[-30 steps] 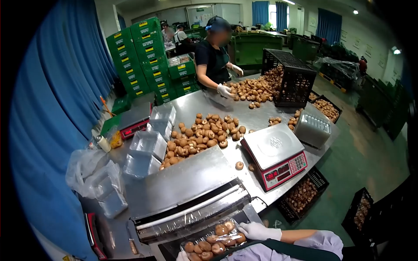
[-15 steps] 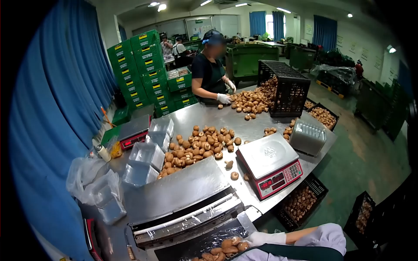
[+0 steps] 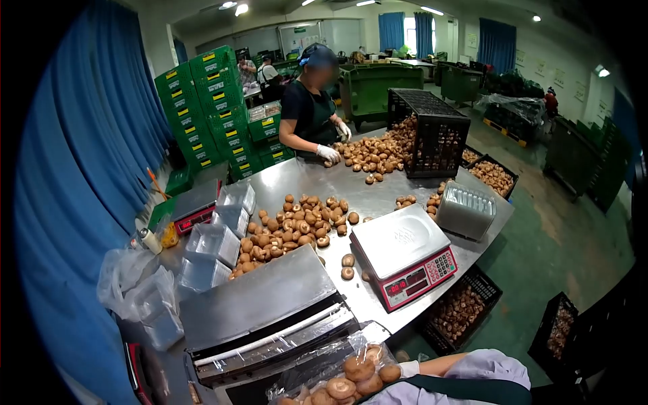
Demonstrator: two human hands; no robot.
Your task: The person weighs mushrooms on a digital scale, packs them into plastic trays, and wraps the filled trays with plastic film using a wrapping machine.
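Note:
At the bottom edge, my right hand (image 3: 409, 368) in a white glove is at the right side of a pack of mushrooms (image 3: 358, 370) in clear plastic film. Its fingers are hidden behind the pack, which it appears to grip. My left hand is out of view. Directly beyond the pack lies the film wrapping machine (image 3: 270, 344), with a flat metal plate (image 3: 260, 297) behind its roller. A digital scale (image 3: 401, 243) with a red front stands to the right, its pan bare. Loose brown mushrooms (image 3: 290, 229) are heaped on the steel table (image 3: 344, 196).
Clear plastic trays (image 3: 210, 243) are stacked on the left, near plastic bags (image 3: 125, 273). A co-worker (image 3: 310, 108) in white gloves handles mushrooms across the table, beside a tipped black crate (image 3: 439, 135). More mushroom crates (image 3: 462, 310) sit below the right edge. Green crates (image 3: 196, 115) rise behind.
The pack of mushrooms has come up and nearer the camera, with my right hand beside it. The view has shifted slightly. The co-worker's hands have moved among the mushrooms.

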